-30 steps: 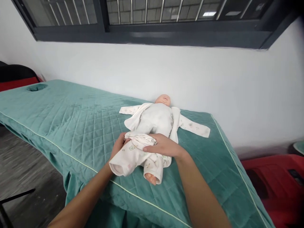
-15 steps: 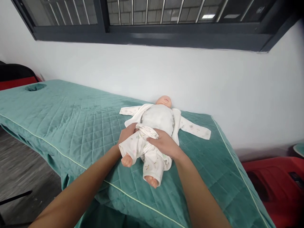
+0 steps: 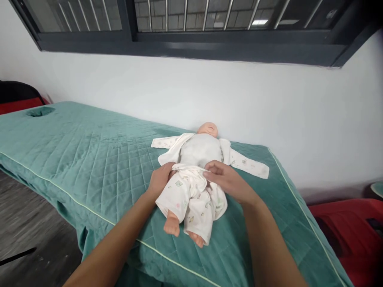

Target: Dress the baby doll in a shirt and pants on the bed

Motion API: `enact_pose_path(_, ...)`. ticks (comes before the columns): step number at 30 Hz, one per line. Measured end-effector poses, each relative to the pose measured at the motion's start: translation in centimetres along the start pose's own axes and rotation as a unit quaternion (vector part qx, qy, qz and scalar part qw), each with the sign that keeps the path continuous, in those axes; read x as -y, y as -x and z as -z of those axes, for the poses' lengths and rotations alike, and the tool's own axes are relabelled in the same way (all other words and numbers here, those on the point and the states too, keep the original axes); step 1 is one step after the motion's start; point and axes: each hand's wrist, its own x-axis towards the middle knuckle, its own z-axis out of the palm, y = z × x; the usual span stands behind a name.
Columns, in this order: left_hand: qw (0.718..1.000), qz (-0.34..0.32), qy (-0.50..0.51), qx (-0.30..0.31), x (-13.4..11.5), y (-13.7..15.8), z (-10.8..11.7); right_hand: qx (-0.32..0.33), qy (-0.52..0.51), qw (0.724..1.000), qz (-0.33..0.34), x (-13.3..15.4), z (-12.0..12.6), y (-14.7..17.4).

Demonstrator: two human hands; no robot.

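A baby doll [image 3: 208,129] lies on its back on a green quilted bed cover, head toward the wall and feet toward me. Its white printed jacket [image 3: 249,164] hangs spread apart at the front, over a pale torso [image 3: 200,150]. White printed baby pants [image 3: 176,192] cover the legs, with the waistband bunched at the hips and both feet showing. My left hand [image 3: 161,177] is closed on the waistband at its left side, fingertips partly hidden by cloth. At the right side, my right hand [image 3: 226,178] pinches the waistband with bent fingers.
The green bed cover [image 3: 98,159] stretches far to the left, where it has a face hole [image 3: 41,111]. A white wall [image 3: 143,85] and barred window [image 3: 191,44] stand behind. Red plastic objects [image 3: 344,235] are beside the bed at right.
The waistband is spread wider, and my right hand has moved right with its side. The doll's legs have come down and lie lower toward me.
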Motion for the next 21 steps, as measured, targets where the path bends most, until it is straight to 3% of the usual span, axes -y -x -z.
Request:
enact_pose_path(4,1.000,-0.027,0.001,0.002,0.6,0.0,-0.2,-0.073,-0.074,0.994,-0.040,-1.8,1.9,-0.2)
enact_pose_path(9,0.998,-0.012,0.065,0.004,0.4,-0.2,0.2,-0.134,-0.186,0.973,-0.041,-3.3,2.1,-1.0)
enact_pose_path(12,0.984,0.005,0.174,0.028,0.0,-0.1,0.9,-0.125,-0.171,0.977,-0.037,-3.3,1.6,-1.2)
enact_pose_path(16,0.944,0.022,0.327,0.038,-0.2,-0.3,1.7,-0.097,-0.097,0.990,-0.040,-2.9,1.2,-1.0)
enact_pose_path(21,0.922,0.046,0.378,0.065,0.0,-0.8,1.7,0.001,0.024,0.999,-0.024,-1.9,0.1,-0.4)
